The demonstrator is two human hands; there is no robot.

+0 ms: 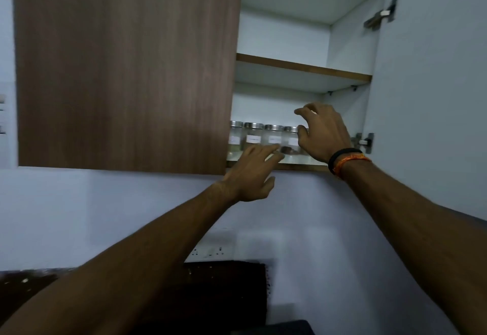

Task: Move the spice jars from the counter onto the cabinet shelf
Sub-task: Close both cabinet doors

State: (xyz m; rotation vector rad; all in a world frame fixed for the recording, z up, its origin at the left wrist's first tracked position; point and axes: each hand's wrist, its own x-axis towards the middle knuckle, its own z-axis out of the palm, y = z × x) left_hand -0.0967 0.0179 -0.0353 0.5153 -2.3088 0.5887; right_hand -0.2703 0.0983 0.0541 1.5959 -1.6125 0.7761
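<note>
Several glass spice jars (253, 138) with metal lids and white labels stand in a row on the lowest cabinet shelf (297, 166). My left hand (253, 174) reaches up to the shelf edge, fingers spread, fingertips in front of the middle jars, holding nothing. My right hand (322, 133) is raised in front of the right end of the row, fingers apart and curled, with empty air between thumb and forefinger. It hides whatever jar stands behind it. Bands circle the right wrist.
A brown wooden cabinet door (126, 68) is shut at the left. The right door (432, 84) is swung open, white inside, with hinges. An upper shelf (303, 67) is bare. Below are a wall socket (210, 251) and a dark counter (224, 292).
</note>
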